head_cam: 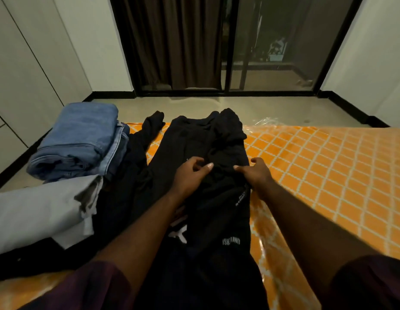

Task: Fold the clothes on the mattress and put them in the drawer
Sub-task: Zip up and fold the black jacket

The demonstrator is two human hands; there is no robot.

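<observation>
The black garment (201, 139) lies lengthwise on the orange patterned mattress (317, 166). At its middle, the left hand (191, 175) and right hand (256, 173) sit side by side, each grip clamped on a pinch of the dark cloth. At the mattress's left edge sit folded jeans (82, 139), with a pale grey garment (37, 211) nearer the person.

The orange mattress (317, 164), white-latticed under clear plastic, carries a black garment (201, 139) spread lengthwise from six towards twelve o'clock. Folded blue jeans (82, 139) are stacked at ten o'clock, a pale grey cloth (37, 211) lies at nine, and more dark clothing (134, 157) lies between them and the black garment.
</observation>
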